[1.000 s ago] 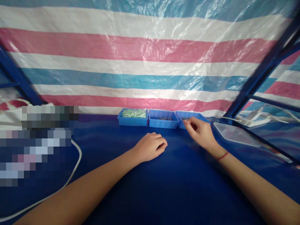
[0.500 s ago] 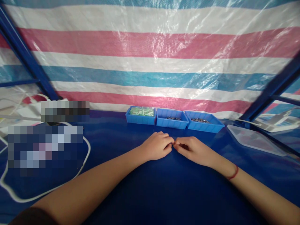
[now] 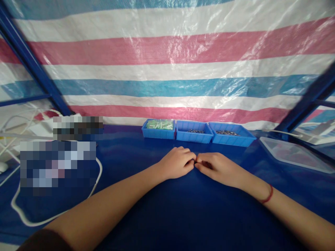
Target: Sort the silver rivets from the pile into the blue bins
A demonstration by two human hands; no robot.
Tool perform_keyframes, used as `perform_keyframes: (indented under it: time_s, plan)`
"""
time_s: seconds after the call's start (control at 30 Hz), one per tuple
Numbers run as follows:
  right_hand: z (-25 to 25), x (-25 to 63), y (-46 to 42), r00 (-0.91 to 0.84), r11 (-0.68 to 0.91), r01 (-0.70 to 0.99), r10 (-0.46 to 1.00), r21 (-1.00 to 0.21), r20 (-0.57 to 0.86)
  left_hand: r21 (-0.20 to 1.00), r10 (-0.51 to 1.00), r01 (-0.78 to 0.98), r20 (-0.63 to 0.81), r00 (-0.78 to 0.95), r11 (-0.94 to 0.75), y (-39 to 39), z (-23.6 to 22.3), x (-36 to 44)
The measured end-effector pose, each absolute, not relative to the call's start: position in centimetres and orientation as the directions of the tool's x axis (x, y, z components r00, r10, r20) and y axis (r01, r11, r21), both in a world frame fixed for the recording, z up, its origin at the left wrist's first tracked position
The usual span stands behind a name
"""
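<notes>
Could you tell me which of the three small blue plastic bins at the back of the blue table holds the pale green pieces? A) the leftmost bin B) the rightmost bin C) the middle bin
A: the leftmost small blue plastic bin is filled with pale green pieces, while the middle bin and the rightmost bin hold small dark metallic parts.

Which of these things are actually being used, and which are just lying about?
In use: left hand and right hand, fingertips meeting over something too small to make out; three blue bins of small parts behind them.
Lying about: white cable, clear lid, striped tarp.
</notes>
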State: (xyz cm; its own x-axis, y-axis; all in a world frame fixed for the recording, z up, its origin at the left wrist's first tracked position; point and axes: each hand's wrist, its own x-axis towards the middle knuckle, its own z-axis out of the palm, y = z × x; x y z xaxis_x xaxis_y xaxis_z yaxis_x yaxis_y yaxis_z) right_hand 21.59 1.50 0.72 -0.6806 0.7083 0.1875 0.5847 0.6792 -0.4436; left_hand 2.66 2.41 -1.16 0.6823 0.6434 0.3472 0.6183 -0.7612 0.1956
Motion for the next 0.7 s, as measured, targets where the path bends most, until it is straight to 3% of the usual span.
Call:
perform_keyframes:
  time_s: [0.57,0.7]
  plan:
    - [0.7,21.6,1.4,-0.675,0.678,0.606,0.715,-0.417,0.182,0.156,0.633,0.626,0.364,0.683,-0.764,2.2,-1.2,2.6]
    - [0.8,21.5,1.4,-0.682,0.679,0.612,0.713,-0.407,0.164,0.041,0.592,0.681,0.534,0.603,-0.731,1.7,-0.1,2.5]
